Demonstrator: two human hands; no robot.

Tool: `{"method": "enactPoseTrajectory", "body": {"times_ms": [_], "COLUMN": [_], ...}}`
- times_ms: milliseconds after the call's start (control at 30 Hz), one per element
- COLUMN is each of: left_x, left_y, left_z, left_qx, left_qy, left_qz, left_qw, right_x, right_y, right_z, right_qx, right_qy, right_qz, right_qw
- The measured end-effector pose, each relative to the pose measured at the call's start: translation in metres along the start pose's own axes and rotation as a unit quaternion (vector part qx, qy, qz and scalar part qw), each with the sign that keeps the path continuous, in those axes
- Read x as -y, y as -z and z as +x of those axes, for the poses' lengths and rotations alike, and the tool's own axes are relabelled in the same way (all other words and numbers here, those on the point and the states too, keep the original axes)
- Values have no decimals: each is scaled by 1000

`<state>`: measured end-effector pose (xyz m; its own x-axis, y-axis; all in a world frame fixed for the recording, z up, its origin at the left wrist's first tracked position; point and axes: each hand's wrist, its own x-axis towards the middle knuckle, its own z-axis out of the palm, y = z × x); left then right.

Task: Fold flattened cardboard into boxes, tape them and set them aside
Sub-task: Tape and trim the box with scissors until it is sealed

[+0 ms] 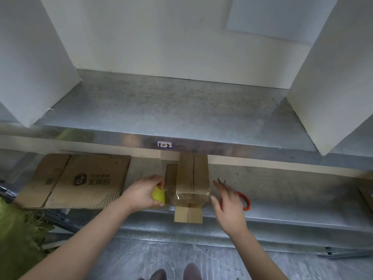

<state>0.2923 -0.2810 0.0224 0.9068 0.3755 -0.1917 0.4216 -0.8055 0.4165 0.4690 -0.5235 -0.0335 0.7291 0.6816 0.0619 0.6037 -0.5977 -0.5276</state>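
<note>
On the lower grey metal shelf, just under the lip that carries a small white label marked 1-2, lies a long, narrow brown cardboard box. Its long axis runs straight away from the person, and its near end juts out past the shelf's front edge. The left hand sits just beside the box's left flank, its fingers curled round a small yellow roll of tape. A band of clear tape stretches from the roll onto the near end of the box.

The right hand is on the opposite side, fingers straight and held together, close by the box's right wall; whether they touch it I cannot tell. It hovers over a pair of scissors with orange-red handles, so it is the nearer hand for cutting. I'd judge the roll must travel rightwards, across the box's short width, toward that hand.

Off to the left, a flattened brown cardboard sheet with a printed logo lies on the same shelf, well apart from the box.
</note>
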Motion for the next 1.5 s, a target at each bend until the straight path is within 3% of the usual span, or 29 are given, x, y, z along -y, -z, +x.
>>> {"method": "enactPoseTrajectory", "body": {"times_ms": [167, 267, 433, 533, 667, 733, 867, 1067, 1267, 1500], "left_x": [-7, -12, -14, -16, -20, -21, -20, -14, -7, 2], "left_y": [-3, -4, -4, -2, -2, -2, -3, 2, 5, 4], "left_z": [-2, -4, -3, -1, 2, 4, 4, 10, 13, 13], "left_qx": [-7, -3, -2, -9, -14, -15, 5, 25, 29, 43], "left_qy": [7, 18, 40, 63, 89, 91, 71, 29, 3, -31], "left_qz": [6, 15, 7, -14, -61, -72, -56, -72, -76, -80], "left_qw": [1000, 1000, 999, 998, 994, 993, 996, 997, 997, 995], "right_x": [-50, -71, -70, -63, -53, -51, -47, 14, 104, 152], "right_y": [-9, -16, -18, -6, 3, 7, 24, 30, 16, -19], "right_z": [-7, -7, -5, 2, 12, 12, -12, -74, -114, -123], "right_qx": [9, 32, -8, 60, 131, 124, 91, -85, -6, 98], "right_qy": [2, -17, -125, -160, -108, -113, -170, -134, -215, -305], "right_qz": [-174, -177, -179, -267, -334, -333, -264, -153, 102, 341], "right_qw": [985, 984, 976, 948, 927, 928, 945, 975, 971, 884]}}
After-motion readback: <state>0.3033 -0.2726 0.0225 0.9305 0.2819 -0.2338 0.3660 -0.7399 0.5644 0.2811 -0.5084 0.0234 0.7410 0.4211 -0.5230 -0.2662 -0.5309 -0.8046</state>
